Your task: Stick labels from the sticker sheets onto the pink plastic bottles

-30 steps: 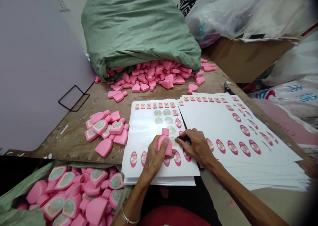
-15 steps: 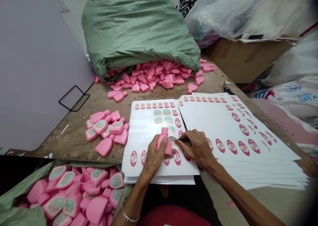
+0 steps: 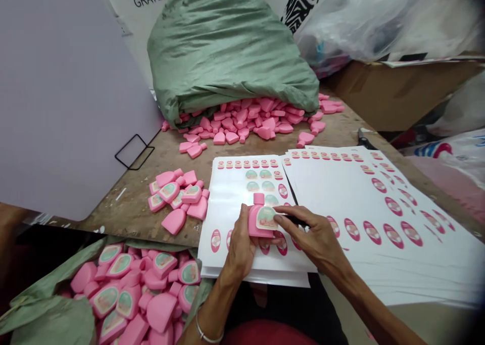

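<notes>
My left hand [image 3: 242, 241] holds a pink bottle [image 3: 254, 221] upright, with its cap away from me, over a sheet of stickers [image 3: 227, 193]. Between the thumb and fingers of my right hand [image 3: 316, 236] is a green oval sticker [image 3: 267, 217], lying against the bottle's front and reaching past its right side. A dark, thin tool is also in my right hand, mostly hidden by the fingers. Rows of green and pink stickers remain visible on the sheet around both hands.
More sticker sheets [image 3: 326, 183] fan out at the right. Several pink bottles [image 3: 174, 221] lie left of the sheet. A green sack [image 3: 231, 47] spills bottles at the back; an open sack of labelled bottles [image 3: 161, 309] is below left. A wire frame [image 3: 134, 153] stands by the grey panel.
The green sticker has come off the sheet and now lies against the bottle, held by my right hand. The view has shifted left, and an arm shows at the left edge.
</notes>
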The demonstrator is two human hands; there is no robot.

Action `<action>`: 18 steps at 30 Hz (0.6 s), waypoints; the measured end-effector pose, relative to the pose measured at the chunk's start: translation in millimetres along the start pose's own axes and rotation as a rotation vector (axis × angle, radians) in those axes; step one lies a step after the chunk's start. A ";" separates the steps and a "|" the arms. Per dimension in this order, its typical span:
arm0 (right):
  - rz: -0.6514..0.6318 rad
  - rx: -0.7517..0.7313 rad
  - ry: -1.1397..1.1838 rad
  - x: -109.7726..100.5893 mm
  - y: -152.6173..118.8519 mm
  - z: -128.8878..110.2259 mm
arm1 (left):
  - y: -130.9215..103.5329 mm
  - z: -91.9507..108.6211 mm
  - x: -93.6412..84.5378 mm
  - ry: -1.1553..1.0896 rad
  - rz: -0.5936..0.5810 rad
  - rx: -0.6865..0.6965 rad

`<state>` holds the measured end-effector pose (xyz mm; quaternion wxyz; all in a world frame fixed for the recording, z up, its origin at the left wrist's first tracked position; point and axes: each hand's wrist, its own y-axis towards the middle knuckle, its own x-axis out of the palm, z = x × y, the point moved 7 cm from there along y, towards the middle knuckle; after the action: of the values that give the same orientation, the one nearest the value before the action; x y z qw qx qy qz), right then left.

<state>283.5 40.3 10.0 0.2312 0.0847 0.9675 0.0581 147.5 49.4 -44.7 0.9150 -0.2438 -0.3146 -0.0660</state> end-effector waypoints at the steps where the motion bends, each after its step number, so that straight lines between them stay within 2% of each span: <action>1: 0.003 -0.025 -0.003 3.2 -0.3 -3.5 | -1.1 0.2 0.2 -0.002 0.004 -0.002; 9: 0.012 -0.145 -0.072 6.0 -2.4 -13.6 | -1.9 0.0 -6.5 0.016 0.075 -0.004; 13: 0.016 -0.158 -0.082 6.7 -3.3 -14.8 | -1.3 -1.3 -2.6 -0.008 0.042 -0.021; 18: 0.019 -0.148 -0.079 6.7 -3.1 -16.4 | -0.7 -1.0 -4.6 0.020 0.083 -0.026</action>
<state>269.7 37.4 21.2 0.2741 0.0787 0.9499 0.1280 144.1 48.2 -48.0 0.9167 -0.2678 -0.2944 -0.0344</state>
